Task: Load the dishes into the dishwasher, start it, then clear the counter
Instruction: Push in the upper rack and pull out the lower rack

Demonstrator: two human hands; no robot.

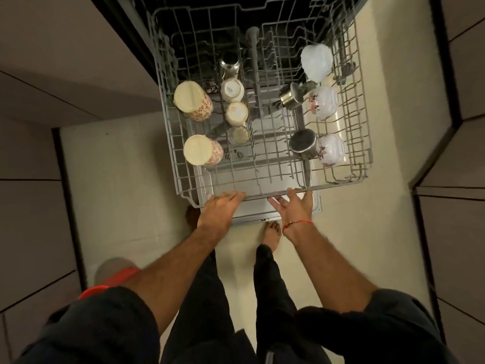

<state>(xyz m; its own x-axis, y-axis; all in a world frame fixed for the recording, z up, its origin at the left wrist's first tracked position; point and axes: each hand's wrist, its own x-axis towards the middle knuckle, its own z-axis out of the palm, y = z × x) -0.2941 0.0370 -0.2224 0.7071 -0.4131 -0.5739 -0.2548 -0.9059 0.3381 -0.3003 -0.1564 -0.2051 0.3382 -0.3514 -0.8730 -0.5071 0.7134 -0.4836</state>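
Dark sleeves and dark trousers are filling the bottom of the view, with two bare forearms reaching forward over the pale floor (110, 206). Beyond them, the grey wire dishwasher rack (183, 164) is sitting pulled out above the open dishwasher door (262, 179). Both hands are lying flat with straight fingers: the left hand (219, 210) is touching the rack's front rail palm down, and the right hand (294, 207), wearing a thin red thread at the wrist, is meeting the same rail beside it. Inside the rack, two cream cups with red flower print (193, 100) are standing upside down along the left side. Three white floral glass bowls (324, 102) are leaning along the right side, with two steel cups (301, 143) just beside them. Small white cups (232, 90) are lining the middle row.
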